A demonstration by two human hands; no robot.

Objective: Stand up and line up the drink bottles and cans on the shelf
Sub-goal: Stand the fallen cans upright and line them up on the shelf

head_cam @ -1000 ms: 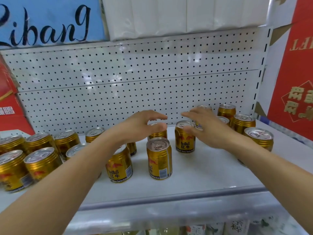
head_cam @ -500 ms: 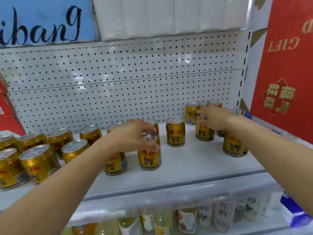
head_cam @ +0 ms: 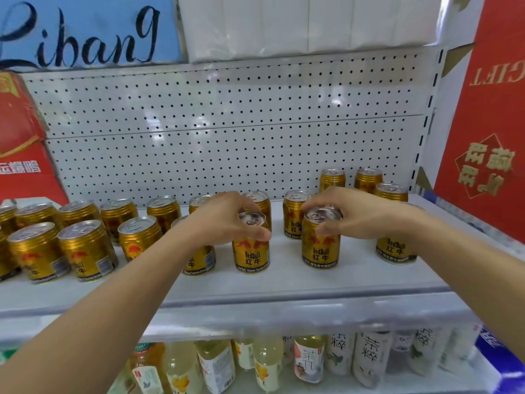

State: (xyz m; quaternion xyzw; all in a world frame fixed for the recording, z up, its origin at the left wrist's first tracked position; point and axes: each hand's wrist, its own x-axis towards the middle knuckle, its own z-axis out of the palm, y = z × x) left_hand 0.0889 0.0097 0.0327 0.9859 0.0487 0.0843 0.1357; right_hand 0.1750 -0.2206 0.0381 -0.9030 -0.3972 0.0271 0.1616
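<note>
Two upright cans on shelf: left hand grips one, right hand the other.

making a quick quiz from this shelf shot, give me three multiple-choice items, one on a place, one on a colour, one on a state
1. Where does the can in the right hand stand?
A. near the front of the white shelf
B. among the bottles on the shelf below
C. on the red gift box

2. What colour are the bodies of the cans?
A. blue
B. gold
C. green

3. How does the left hand meet its can?
A. lies flat on the shelf beside it
B. hovers well above it
C. grips it round the top rim

Answers:
1 A, the right-hand can sits upright on the shelf surface, forward of the cans behind it.
2 B, every can, like the left-hand can, is gold with red marks.
3 C, fingers and thumb curl round the can's top.
</note>
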